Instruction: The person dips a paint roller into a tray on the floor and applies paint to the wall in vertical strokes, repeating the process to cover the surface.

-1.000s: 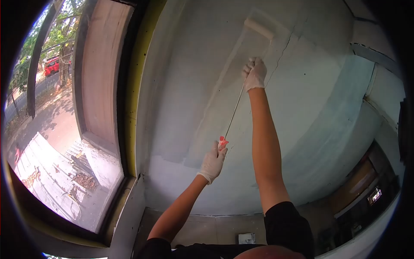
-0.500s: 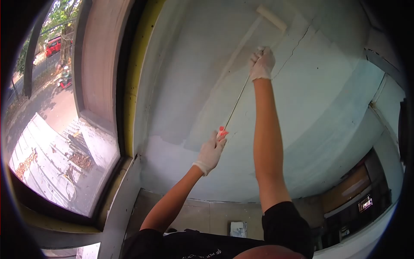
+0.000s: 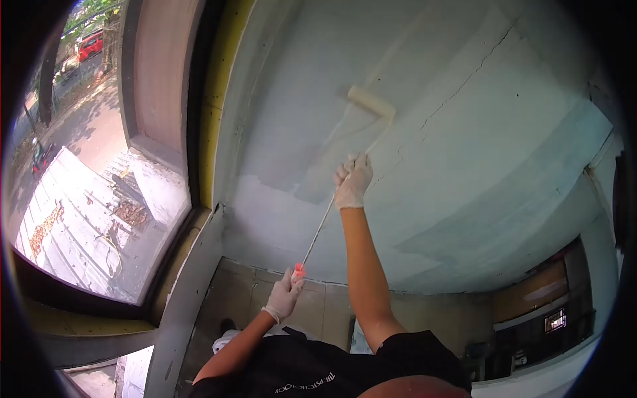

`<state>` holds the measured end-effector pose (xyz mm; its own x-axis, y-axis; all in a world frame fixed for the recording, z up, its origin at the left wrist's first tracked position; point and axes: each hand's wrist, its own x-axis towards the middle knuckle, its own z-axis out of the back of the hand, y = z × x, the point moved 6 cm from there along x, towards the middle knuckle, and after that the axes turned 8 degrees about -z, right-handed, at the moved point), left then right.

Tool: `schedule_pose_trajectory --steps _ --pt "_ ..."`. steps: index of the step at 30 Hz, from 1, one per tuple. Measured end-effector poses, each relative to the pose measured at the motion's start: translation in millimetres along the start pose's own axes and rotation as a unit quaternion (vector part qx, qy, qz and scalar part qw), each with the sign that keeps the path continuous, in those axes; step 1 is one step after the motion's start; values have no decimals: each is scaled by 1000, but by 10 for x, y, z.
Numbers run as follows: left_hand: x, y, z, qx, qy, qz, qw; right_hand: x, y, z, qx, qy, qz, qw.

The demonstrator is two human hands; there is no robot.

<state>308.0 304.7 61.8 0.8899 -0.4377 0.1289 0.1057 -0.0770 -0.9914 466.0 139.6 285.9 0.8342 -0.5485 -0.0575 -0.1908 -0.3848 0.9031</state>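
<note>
A paint roller (image 3: 371, 103) with a cream sleeve lies against the grey-white wall (image 3: 464, 166), up and to the right of both hands. My right hand (image 3: 353, 180), in a pale glove, is wrapped round the upper part of its thin metal rod. Lower and to the left, my left hand (image 3: 283, 296), gloved too, grips the red and white handle at the rod's bottom end. A wet streak shows near the roller, and a darker grey patch lies to its left.
A window opening with a yellow frame edge (image 3: 211, 113) runs along the left; outside are a street and a metal roof (image 3: 73, 225). A long crack crosses the wall at the upper right. Below is a tiled floor (image 3: 265, 285), with dark shelving (image 3: 544, 325) at the lower right.
Both hands and the roller have moved down and to the left, the roller along the wall. The view has shifted a little, and more floor shows below. Both grips are kept.
</note>
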Motion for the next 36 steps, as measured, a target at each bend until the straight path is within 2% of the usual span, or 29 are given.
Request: schedule_pose_trajectory --steps 1,3,5,6,7,11,13,15,18,19,22,25,27,31,33,34,36 --pt "-69 21 0 -2 9 30 1000 -26 -72 33 -1 -5 -7 1000" --pt "-55 20 18 7 -9 -9 1000 13 -90 40 7 -8 -13 1000" --pt "52 -18 29 34 7 9 999 38 70 -48 3 7 11 1000" --pt "161 -205 48 13 -5 -29 999 40 226 -134 1 -3 20 1000" --pt "279 -354 66 30 6 -15 999 106 398 -212 -6 32 41 999" --pt "809 -1076 80 46 -4 -77 996 245 1274 -660 -1 42 83 996" --pt "1073 -1475 74 29 -1 -124 992 295 1717 -913 77 23 111 991" --pt "1299 -1862 45 35 -12 -165 986 329 2250 -1126 31 98 169 980" --pt "1516 -2417 3 19 -23 -194 980 405 2940 -1387 31 129 206 969" --pt "1570 -2557 8 19 -26 -193 981 461 3107 -1480 52 151 215 963" --pt "1730 -2765 -9 27 -33 -209 977 401 3306 -1717 7 152 232 961" --pt "1846 -2621 -71 16 -42 -212 976 595 3212 -1787 2 179 233 956" --pt "1838 -2384 -40 18 -24 -179 983 620 2996 -1683 -4 128 222 967" --pt "1537 -1686 65 8 -28 -130 991 533 2151 -1324 6 100 212 972" --pt "1342 -1217 69 -18 -12 -112 994 481 1648 -1080 3 75 186 980" --pt "1215 -1023 82 -4 -12 -70 997 444 1412 -961 -2 67 175 982" --pt "945 -565 99 10 -9 -52 999 350 907 -711 5 27 116 993"
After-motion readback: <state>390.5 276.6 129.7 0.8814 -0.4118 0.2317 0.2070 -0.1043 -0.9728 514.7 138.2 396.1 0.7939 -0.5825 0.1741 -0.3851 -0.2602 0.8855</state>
